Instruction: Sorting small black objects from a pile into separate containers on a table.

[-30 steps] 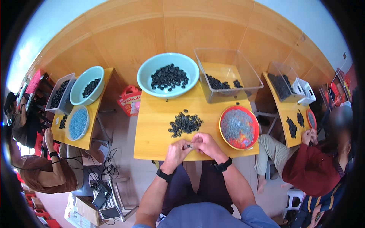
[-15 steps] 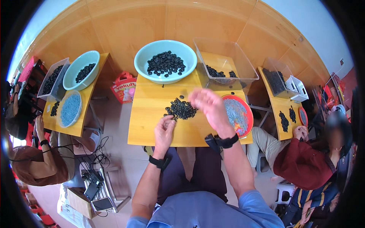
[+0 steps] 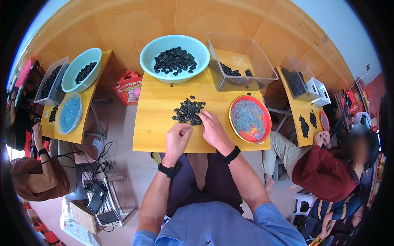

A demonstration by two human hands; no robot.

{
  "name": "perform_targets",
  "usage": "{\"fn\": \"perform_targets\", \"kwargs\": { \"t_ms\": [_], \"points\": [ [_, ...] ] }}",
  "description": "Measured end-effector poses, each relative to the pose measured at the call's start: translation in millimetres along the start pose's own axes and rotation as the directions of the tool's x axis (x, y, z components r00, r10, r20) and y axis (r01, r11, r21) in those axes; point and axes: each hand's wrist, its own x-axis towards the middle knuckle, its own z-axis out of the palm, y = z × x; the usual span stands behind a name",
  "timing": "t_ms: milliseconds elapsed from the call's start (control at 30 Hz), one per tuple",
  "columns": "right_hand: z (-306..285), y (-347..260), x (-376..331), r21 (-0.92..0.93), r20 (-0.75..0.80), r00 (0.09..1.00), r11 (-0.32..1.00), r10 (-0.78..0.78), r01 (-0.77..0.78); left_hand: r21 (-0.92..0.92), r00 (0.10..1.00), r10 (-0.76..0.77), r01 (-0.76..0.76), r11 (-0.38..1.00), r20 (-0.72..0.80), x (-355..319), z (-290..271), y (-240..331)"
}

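Wall (image 3: pixel 139 24): wood panels along the far side.
Bench (image 3: pixel 154 112): yellow wood, facing the person.
Black pieces (image 3: pixel 188 110): small, rounded, in a loose pile at the middle of the bench.
Left hand (image 3: pixel 178 137): curled, just beside the pile's near side, fingers bent close together; cannot tell whether they grip a piece.
Right hand (image 3: pixel 211 127): at the pile's right edge, fingers stretched toward the pieces and little spread; any grip is hidden.
Basin (image 3: pixel 174 41): light blue-green, far left, with more black pieces inside.
Clear bin (image 3: pixel 230 84): far right, some black pieces in it.
Red tray (image 3: pixel 269 123): right of the hands, holding thin grey bits (image 3: pixel 246 115).
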Motion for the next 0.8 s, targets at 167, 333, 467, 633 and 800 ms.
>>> {"fn": "perform_targets", "kwargs": {
  "t_ms": [167,333,467,633,800],
  "points": [
    [-5,5,-5,0.240,-0.030,1.000,0.971,0.010,-0.003,0.304,0.917,0.344,-0.392,0.868,0.201,1,6,2],
    [-14,18,-12,0.091,-0.090,0.989,0.990,0.116,-0.108,0.331,0.933,0.346,-0.358,0.873,0.097,3,11,-1],
    [-14,17,-13,0.081,-0.090,0.990,0.992,0.108,-0.101,0.323,0.947,0.307,-0.320,0.891,0.093,0,11,-1],
    [-12,12,-8,0.004,-0.101,0.989,0.994,0.105,-0.105,0.370,0.926,0.352,-0.378,0.849,0.139,1,9,0],
    [-10,15,-8,-0.014,-0.083,0.987,0.990,0.140,-0.142,0.378,0.921,0.358,-0.389,0.840,0.152,1,9,1]
  ]
}}
